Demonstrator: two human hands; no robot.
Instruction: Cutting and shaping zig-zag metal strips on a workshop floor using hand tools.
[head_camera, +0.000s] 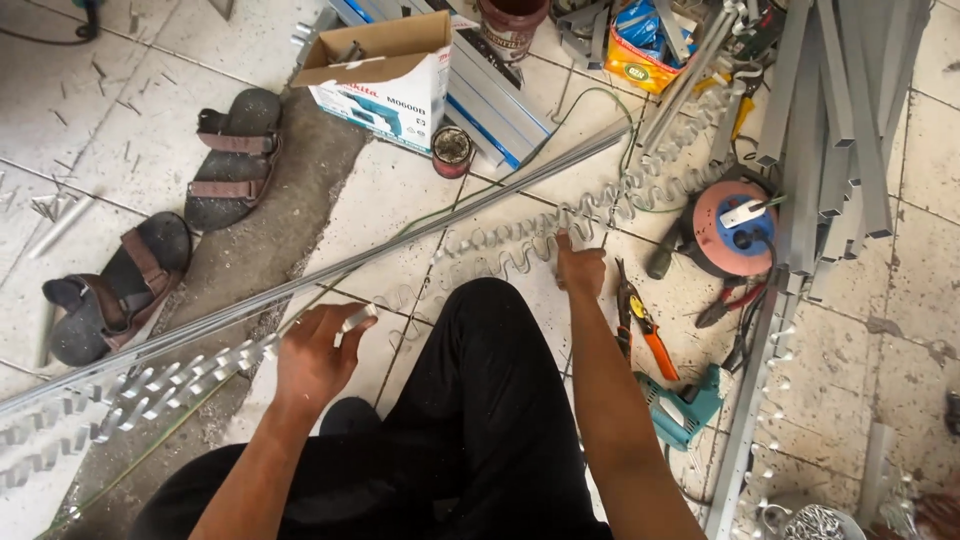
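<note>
Silvery metal, bent into a wavy zigzag strip (480, 262), runs across the tiled floor (420, 200) from 8 o'clock to 2 o'clock, just beside a long straight rail (330, 275). The left hand (315, 360) is closed around the strip at 7 o'clock; the right hand (578, 268) presses fingertips onto it near centre. It looks light, springy and sharp-edged, best gripped on flat bends. Orange-handled snips (645, 325) lie at 3 o'clock.
</note>
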